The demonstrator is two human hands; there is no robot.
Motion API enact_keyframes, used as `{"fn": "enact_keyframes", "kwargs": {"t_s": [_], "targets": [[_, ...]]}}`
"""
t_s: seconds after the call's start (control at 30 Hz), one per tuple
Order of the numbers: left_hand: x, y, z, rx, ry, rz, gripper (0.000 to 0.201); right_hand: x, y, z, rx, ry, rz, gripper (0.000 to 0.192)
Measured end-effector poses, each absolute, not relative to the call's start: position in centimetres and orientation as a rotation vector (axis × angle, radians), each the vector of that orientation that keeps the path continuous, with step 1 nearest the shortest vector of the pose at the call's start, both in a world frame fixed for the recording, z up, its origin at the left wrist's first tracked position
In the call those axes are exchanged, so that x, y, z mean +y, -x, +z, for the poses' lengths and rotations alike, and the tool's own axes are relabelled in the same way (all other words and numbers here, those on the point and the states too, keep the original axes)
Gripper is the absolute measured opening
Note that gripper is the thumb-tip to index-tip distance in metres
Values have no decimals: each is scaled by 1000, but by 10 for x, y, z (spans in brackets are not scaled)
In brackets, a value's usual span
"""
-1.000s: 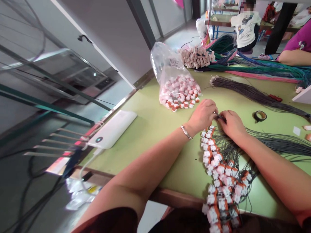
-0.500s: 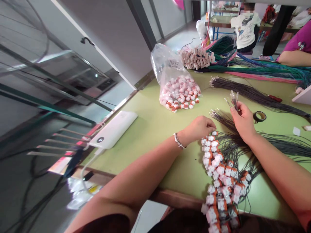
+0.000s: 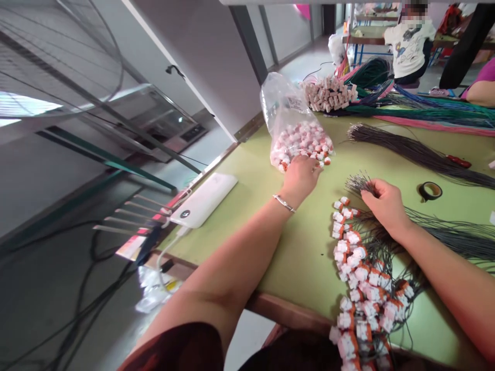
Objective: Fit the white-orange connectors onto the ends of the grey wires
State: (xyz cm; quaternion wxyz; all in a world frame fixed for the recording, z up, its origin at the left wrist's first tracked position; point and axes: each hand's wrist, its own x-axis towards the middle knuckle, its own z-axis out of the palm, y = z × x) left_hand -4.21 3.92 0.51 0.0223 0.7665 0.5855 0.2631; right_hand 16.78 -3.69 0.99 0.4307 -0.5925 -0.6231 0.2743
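My left hand [image 3: 300, 175] reaches into the mouth of a clear plastic bag [image 3: 292, 123] of small white and orange connectors; its fingers rest on the loose pieces, and whether it grips one is hidden. My right hand [image 3: 385, 204] is closed around the ends of thin dark wires [image 3: 358, 183] on the green table [image 3: 247, 206]. Between my arms a row of connectors fitted on wires [image 3: 358, 268] runs toward me.
A white power bank [image 3: 204, 199] lies at the table's left edge. A roll of black tape [image 3: 430, 190] sits right of my hands. Dark, green and pink wire bundles [image 3: 410, 103] and a connector stack [image 3: 328, 94] fill the back. Other people sit beyond.
My left hand moved forward from the connector row to the bag. My right hand, which had lifted a few wire ends, lowered back onto the wire bundle.
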Motion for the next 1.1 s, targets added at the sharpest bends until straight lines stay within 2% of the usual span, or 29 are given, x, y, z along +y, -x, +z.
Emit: {"fn": "enact_keyframes", "kwargs": {"t_s": [0.13,0.3,0.4,0.53,0.67,0.87,1.1], "targets": [[59,43,-14,1696,-2536,819,8,-36,-166,11,-1455,1443,801,13],[51,36,-11,1598,-2465,940,19,-33,-168,7,-1378,1406,899,11],[33,29,-1,1503,-2111,1102,18,-33,-168,8,-1360,1378,901,10],[7,14,6,1082,-1344,928,19,-36,-168,10,-1403,1344,901,11],[-1,6,4,764,-938,874,18,-37,-168,10,-1400,1341,875,17],[5,8,-4,677,-822,825,15,-36,-168,11,-1394,1390,870,19],[3,8,-3,671,-879,813,22,-36,-168,13,-1432,1470,869,16]]}}
